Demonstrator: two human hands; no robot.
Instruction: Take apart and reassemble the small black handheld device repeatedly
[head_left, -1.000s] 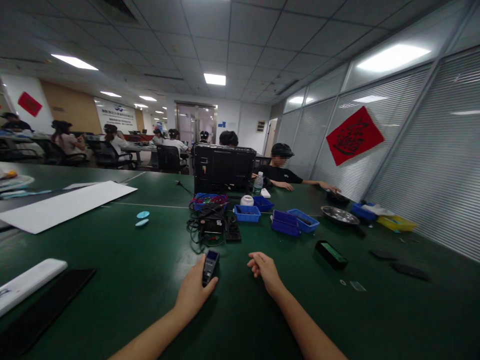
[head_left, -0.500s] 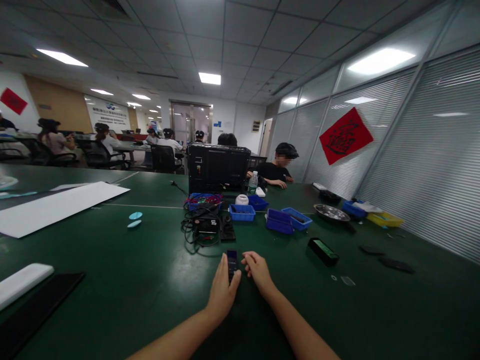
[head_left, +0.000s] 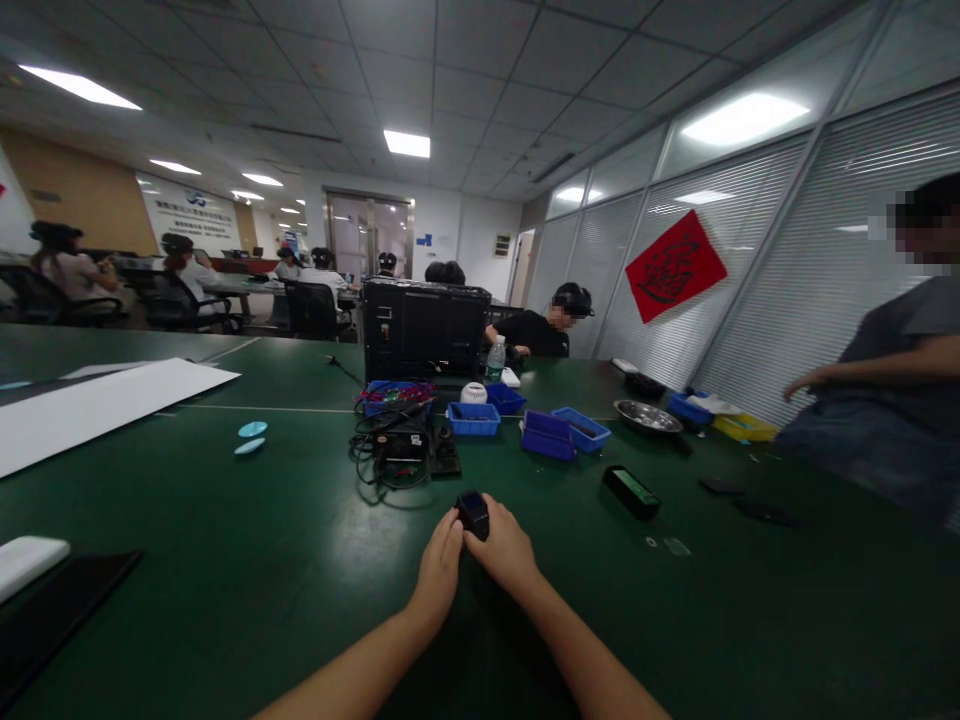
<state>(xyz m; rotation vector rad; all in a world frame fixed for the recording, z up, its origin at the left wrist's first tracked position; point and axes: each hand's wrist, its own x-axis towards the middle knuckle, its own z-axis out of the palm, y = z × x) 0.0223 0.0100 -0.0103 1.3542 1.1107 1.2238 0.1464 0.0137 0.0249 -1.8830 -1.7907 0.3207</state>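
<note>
A small black handheld device (head_left: pixel 473 511) with a dark screen is tilted between my two hands, above the green table. My right hand (head_left: pixel 505 545) is closed around its right side and lower end, thumb toward the near edge. Against its left edge press the fingers of my left hand (head_left: pixel 439 568), held close together. The hands hide the lower part of the device, so its full shape cannot be made out. Just beyond it lie a black power box (head_left: pixel 400 443) with tangled cables and a small black stand (head_left: pixel 445 455).
Blue bins (head_left: pixel 474 420), a white ball (head_left: pixel 473 393), a bottle (head_left: pixel 496 359) and a large black casing (head_left: pixel 425 331) stand farther back. On the right are a black box with a green face (head_left: pixel 631 492) and a metal dish (head_left: pixel 649 418). A person (head_left: pixel 892 350) stands at the right.
The device has turned and tilted; my right hand, apart from it before, now grips it. My view has shifted slightly right. A standing person has come into view at the right.
</note>
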